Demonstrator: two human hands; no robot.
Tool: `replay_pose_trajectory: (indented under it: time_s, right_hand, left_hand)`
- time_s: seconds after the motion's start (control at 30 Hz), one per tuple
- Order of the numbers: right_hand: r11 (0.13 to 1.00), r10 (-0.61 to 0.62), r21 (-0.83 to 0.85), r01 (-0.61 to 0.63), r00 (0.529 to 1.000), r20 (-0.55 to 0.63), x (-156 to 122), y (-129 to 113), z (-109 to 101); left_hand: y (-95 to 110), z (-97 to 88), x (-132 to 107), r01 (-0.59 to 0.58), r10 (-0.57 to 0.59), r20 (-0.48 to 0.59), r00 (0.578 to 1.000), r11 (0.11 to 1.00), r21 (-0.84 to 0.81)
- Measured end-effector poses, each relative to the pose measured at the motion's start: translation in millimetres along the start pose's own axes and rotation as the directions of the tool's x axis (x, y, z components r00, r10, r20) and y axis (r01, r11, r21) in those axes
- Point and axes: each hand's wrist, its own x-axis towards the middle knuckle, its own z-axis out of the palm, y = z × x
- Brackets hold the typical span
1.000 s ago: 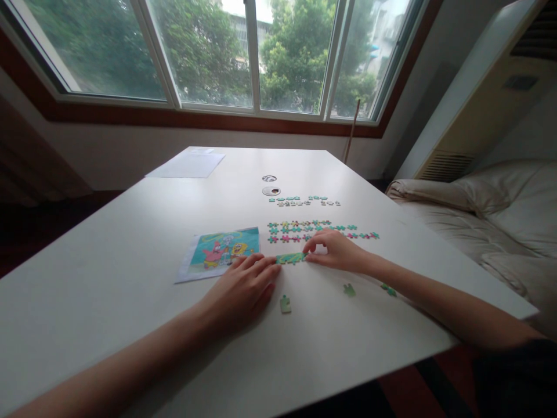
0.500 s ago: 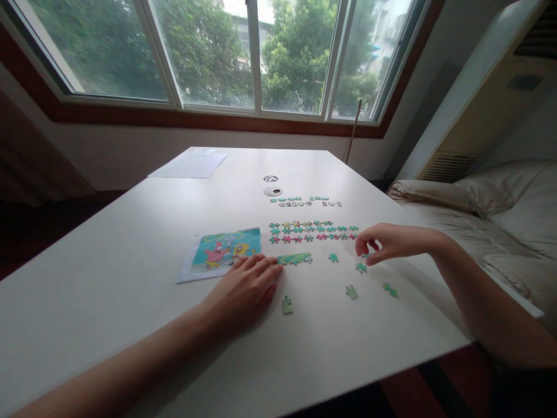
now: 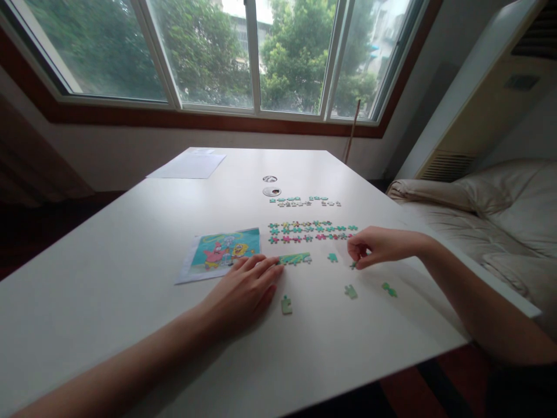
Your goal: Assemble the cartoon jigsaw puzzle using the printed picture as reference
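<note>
My left hand [image 3: 246, 290] lies flat on the white table [image 3: 130, 278], fingers stretched out, its fingertips touching the left end of a short joined strip of green puzzle pieces [image 3: 295, 258]. My right hand [image 3: 376, 247] is curled in a pinch on a small green puzzle piece [image 3: 353, 265] at the table surface. Loose green pieces lie near it: one [image 3: 333, 257] to its left, one [image 3: 350, 291] in front, one [image 3: 389, 289] to the right, and one [image 3: 286, 304] by my left hand. A cartoon reference picture [image 3: 220, 252] lies left of the strip.
Rows of sorted pieces [image 3: 311, 230] lie beyond the hands, with a further row [image 3: 304, 201] behind them. Two small round lids [image 3: 271, 190] and a sheet of paper [image 3: 187, 165] sit farther back. A cushioned sofa [image 3: 500, 220] stands right of the table, windows behind.
My right hand left the joined strip, swung right to the loose pieces, then drew back left a little and pinched a small green piece. My left hand stayed flat.
</note>
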Motion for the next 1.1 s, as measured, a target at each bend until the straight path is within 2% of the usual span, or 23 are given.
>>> replay_pose_trajectory:
  time_s: [0.17,0.23,0.33,0.47,0.7,0.93,1.1]
  right_hand:
    - [0.981,-0.024,0.180,0.066,0.974,-0.226,20,-7,13]
    - [0.982,-0.004,0.178,0.061,0.953,-0.304,32,-8,22]
    - [0.995,-0.001,0.088,0.037,0.926,-0.377,48,-11,33]
    - [1.000,-0.007,-0.013,0.003,0.918,-0.396,56,-18,38]
    - [0.996,0.033,-0.066,-0.066,0.908,-0.417,56,-24,41]
    - [0.989,-0.097,-0.143,0.037,0.894,-0.438,54,-19,42]
    - [0.988,-0.095,-0.151,0.036,0.910,-0.403,54,-22,42]
  left_hand:
    - [2,-0.6,1,0.000,0.000,0.006,1.000,1.000,0.009]
    - [2,-1.0,0,-0.005,0.005,0.005,1.000,1.000,0.008]
    - [3,-1.8,1,-0.008,0.008,-0.007,1.000,1.000,0.007]
    - [4,-2.8,2,-0.002,0.002,-0.014,1.000,1.000,0.004]
    - [4,-4.0,3,-0.004,0.004,0.006,1.000,1.000,0.010]
    - [3,-3.0,3,0.001,-0.001,0.025,1.000,1.000,0.020]
    - [3,-2.8,3,0.000,-0.001,0.028,1.000,1.000,0.022]
